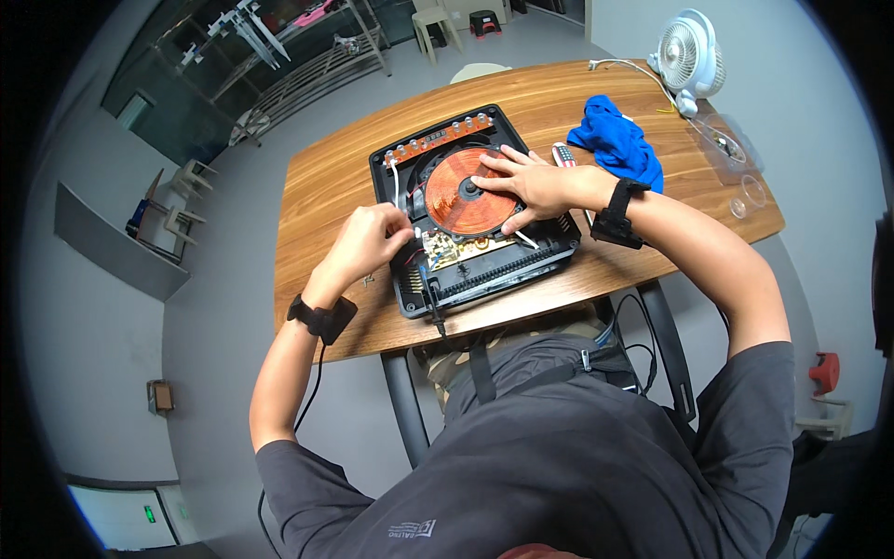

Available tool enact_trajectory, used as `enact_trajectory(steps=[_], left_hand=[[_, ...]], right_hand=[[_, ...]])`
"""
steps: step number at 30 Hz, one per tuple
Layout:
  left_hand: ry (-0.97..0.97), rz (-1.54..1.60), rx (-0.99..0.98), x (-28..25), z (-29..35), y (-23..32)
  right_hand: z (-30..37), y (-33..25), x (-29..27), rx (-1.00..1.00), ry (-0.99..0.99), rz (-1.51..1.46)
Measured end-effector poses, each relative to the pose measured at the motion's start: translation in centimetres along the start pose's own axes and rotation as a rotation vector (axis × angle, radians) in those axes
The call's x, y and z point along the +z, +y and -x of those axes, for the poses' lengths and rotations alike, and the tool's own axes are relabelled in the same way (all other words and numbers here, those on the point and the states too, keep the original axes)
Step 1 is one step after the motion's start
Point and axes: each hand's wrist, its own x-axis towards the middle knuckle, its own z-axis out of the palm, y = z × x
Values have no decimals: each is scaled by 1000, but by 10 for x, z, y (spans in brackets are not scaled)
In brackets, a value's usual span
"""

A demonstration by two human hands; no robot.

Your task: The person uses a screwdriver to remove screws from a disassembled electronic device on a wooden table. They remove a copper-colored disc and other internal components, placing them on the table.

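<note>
My R hand (533, 186) fingers spread flat on copper coil (463, 192); L hand (371, 240) fingers pinched on wire near cooker's (549, 250) circuit board (445, 248), bench centre. Mid-teardown; next needs a gentle pull.

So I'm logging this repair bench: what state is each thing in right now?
Cooktop: top cover off, insides bare.
Copper coil: uncovered, under the right hand.
Circuit board: uncovered, the left hand pinching at its edge.
Blue cloth: crumpled.
Fan: upright; running or not, cannot tell.
</note>
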Motion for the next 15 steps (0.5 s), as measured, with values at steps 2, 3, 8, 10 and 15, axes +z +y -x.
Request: enact_trajectory(steps=[2,3,8,10,15], left_hand=[[-123,25,-44,4,1,3],[-142,84,-76,9,5,2],[-234,163,-141,6,7,5],[-201,76,-77,10,5,3],[-186,-11,-45,14,6,2]], right_hand=[[-1,3,3,2,-6,3],[-1,2,2,2,-11,3],[2,-3,-5,10,-23,-24],[1,-2,-3,8,-17,-12],[-1,-3,-4,4,-17,-10]])
